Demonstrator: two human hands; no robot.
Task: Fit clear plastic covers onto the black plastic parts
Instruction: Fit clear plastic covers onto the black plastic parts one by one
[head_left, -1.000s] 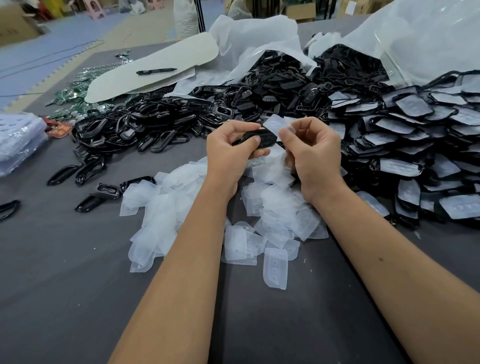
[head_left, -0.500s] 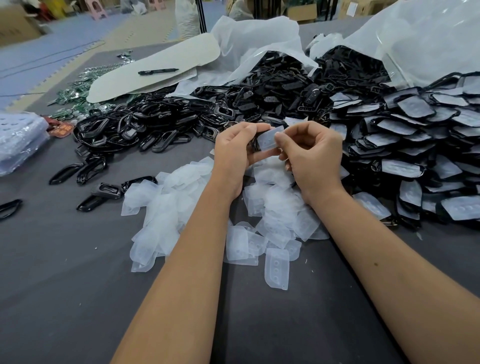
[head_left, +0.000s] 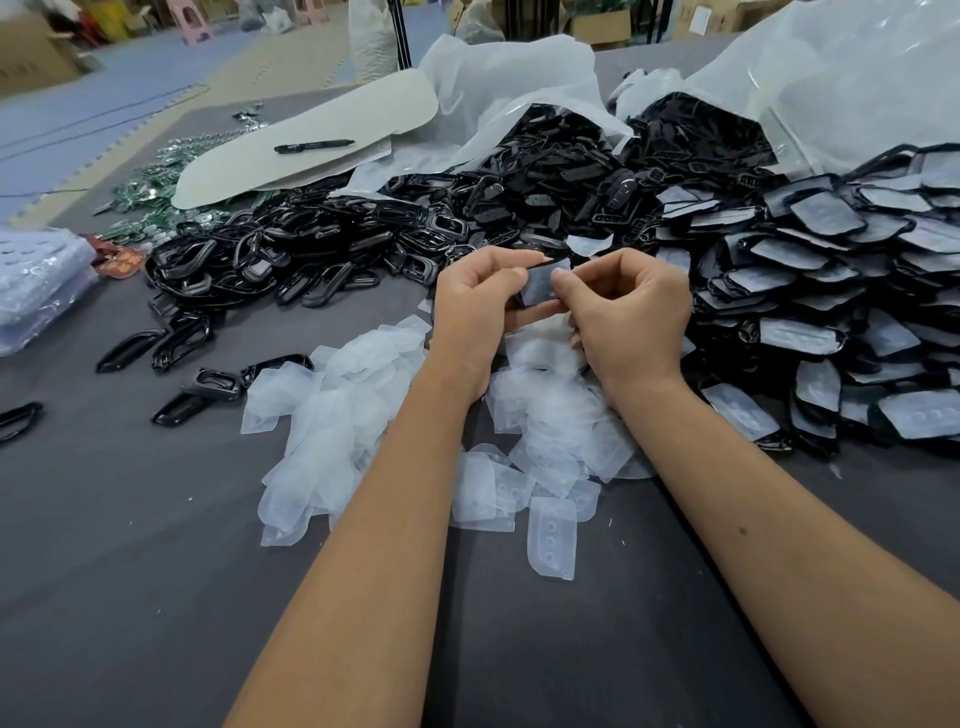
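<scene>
Clear cover (head_left: 543, 283) now laid over black part (head_left: 519, 301), a second ago apart; left hand (head_left: 475, 312) and right hand (head_left: 631, 306) grip pair; pressing home likely next.

The counter (head_left: 130, 597) is covered with a matt, dark grey cloth. The loose black parts (head_left: 291, 260) are seen as glossy moulded plastic. The clear covers (head_left: 343, 415) are made of thin, milky, translucent plastic with a soft sheen. The bags (head_left: 509, 83) behind are of crinkled, shiny plastic film. A pale sheet (head_left: 311, 135) looks like matt, smooth card.
</scene>
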